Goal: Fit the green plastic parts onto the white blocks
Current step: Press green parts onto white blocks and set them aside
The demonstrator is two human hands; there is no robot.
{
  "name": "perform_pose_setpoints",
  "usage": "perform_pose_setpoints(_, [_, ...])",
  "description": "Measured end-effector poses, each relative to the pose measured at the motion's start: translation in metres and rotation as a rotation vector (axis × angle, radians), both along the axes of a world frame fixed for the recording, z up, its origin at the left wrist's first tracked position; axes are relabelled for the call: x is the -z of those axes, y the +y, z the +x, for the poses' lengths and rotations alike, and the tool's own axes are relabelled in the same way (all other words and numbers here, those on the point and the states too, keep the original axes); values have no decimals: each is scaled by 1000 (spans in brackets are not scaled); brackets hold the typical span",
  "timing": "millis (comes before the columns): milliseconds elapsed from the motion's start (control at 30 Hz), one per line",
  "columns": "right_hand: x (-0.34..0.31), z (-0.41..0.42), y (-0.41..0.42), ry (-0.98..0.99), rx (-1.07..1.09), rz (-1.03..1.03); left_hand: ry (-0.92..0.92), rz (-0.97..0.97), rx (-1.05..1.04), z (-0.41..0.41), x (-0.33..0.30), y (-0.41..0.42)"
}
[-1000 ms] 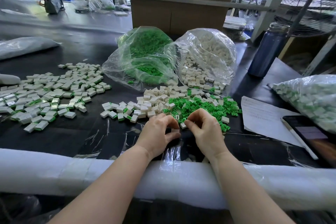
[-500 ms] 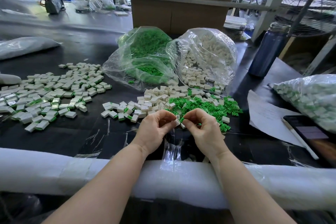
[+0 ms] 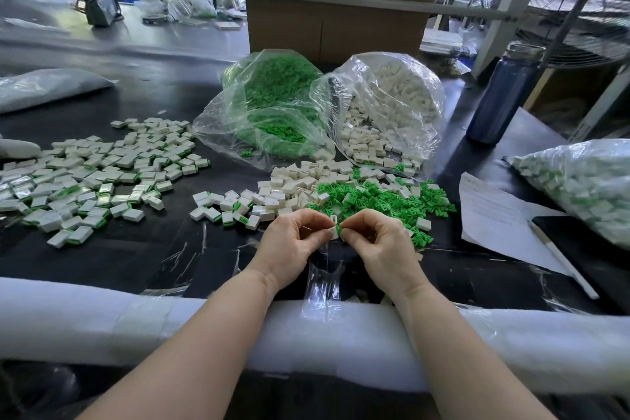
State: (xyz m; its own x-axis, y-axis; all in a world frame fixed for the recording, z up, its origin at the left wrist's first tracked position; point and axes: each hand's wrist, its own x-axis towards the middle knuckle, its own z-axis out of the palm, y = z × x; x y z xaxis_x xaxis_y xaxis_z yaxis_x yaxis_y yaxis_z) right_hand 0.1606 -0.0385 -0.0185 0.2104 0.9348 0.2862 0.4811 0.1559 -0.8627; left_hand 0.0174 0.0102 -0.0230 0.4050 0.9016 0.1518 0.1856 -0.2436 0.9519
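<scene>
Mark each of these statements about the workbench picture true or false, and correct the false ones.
1. The left hand pinches a white block. True.
2. The right hand holds a pen. False: it pinches a green part against the block; the pen lies on the table at the right.
3. The bag of green parts stands left of the bag of white blocks. True.
4. The blue bottle lies on its side. False: it stands upright.
5. The loose green parts lie at the table's far left. False: they lie just beyond the hands; assembled blocks are at the left.
</scene>
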Motion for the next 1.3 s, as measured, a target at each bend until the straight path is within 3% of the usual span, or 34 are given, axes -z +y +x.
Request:
perform_pose_setpoints(400, [-5, -1, -2, 147, -73, -87, 6, -20, 23, 0, 0, -1])
perform_pose_setpoints(900, [-6, -1, -1, 92, -112, -140, 115, 29, 72, 1, -2, -5])
perform_pose_setpoints(1167, [-3, 0, 1, 238, -44, -104, -37, -7, -14, 1, -3, -2])
perform_pose_setpoints(1300, [-1, 2, 1, 85, 56, -110, -81, -42, -41, 1, -1, 0])
